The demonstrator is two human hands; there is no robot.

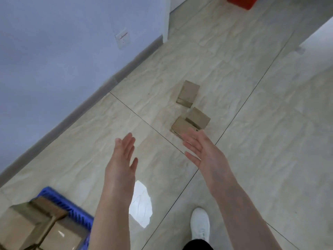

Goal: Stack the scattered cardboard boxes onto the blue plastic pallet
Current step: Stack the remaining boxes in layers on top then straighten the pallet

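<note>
**Reaching for the near box on the floor**

We have both hands out in front, palms facing each other, fingers spread and holding nothing. The left hand (124,156) hangs over bare floor (252,123); the right hand (201,150) is farther forward, its fingertips overlapping the near edge of the near box (191,121) in our view, though we cannot tell whether they touch it.

Two boxes lie loose on the tiles. The near box sits just beyond the right hand, by a dark grout line. The far box (188,93) lies a little beyond it, apart from it. The pallet (75,210) is at near left, already carrying several boxes (36,228).

To do this step well, we judge the hands should come down either side of the near box, the left moving right to match the right, and press on opposite faces before lifting. One foot (200,224) is planted near right; we should step closer rather than stretch.

The near box looks to have its top split along a seam, one flap perhaps raised, so gripping the sides is safer than the lid. Its long axis seems to run from near left to far right. The far box runs near to far, leaning slightly right.
</note>
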